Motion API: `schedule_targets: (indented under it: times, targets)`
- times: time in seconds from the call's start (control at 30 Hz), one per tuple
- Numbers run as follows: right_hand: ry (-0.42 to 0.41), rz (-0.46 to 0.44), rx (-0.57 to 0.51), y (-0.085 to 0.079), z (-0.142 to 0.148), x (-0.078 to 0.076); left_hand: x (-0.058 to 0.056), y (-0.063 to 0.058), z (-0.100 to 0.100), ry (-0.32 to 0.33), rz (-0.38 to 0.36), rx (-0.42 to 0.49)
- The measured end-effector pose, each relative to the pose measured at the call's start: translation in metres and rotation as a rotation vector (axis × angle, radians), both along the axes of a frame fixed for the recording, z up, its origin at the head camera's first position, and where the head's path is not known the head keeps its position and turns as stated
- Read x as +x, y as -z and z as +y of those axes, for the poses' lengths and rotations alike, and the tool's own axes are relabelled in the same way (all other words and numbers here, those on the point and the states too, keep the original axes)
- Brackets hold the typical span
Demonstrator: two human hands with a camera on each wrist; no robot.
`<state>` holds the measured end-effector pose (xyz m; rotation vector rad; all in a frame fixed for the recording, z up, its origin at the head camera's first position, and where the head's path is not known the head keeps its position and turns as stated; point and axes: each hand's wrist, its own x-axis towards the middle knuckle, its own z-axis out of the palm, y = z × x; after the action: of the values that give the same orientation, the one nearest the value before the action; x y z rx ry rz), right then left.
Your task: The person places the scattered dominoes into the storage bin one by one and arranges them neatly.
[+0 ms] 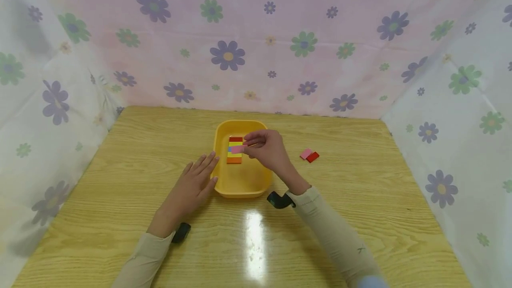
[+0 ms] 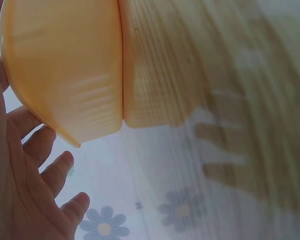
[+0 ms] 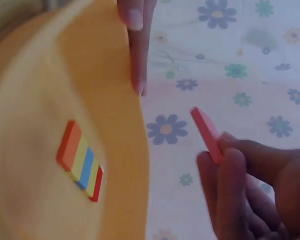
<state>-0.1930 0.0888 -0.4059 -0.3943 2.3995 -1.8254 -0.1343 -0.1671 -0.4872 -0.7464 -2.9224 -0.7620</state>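
Observation:
A yellow-orange plastic tray (image 1: 245,186) stands on the table. On its floor, a row of flat rectangular tiles (image 3: 80,157) lies side by side: orange, yellow, blue, yellow and red. My right hand (image 1: 269,149) pinches a pink tile (image 3: 208,134) between thumb and fingers, held in the air above that row. From the head camera, the pink tile covers part of the blue and yellow tiles. Along the tray's left rim, my left hand (image 1: 191,189) lies with extended fingers; in the left wrist view its fingertips (image 2: 40,142) touch or nearly touch the tray's outer wall.
To the right of the tray, a loose pink tile (image 1: 306,153) and a red tile (image 1: 313,157) lie touching on the wood-grain table (image 1: 352,217). Flower-printed cloth (image 1: 256,57) surrounds the table at the back and both sides.

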Motion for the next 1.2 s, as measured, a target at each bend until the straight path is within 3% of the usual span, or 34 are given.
schedule_targets:
  times: [0.23, 0.57, 0.73, 1.2]
  targets:
    - [-0.206, -0.142, 0.444, 0.003, -0.013, -0.034, -0.001, 0.002, -0.001, -0.003, 0.0, 0.004]
    - [-0.223, -0.272, 0.756, 0.031, -0.032, -0.057, -0.001, 0.002, 0.0, -0.001, -0.001, 0.011]
    - [-0.18, -0.321, 0.807, 0.037, -0.036, -0.057, -0.001, 0.001, 0.0, 0.001, 0.004, 0.014]
    - [-0.093, -0.345, 0.797, 0.045, -0.041, -0.056, -0.001, 0.001, 0.0, 0.003, 0.008, 0.016]
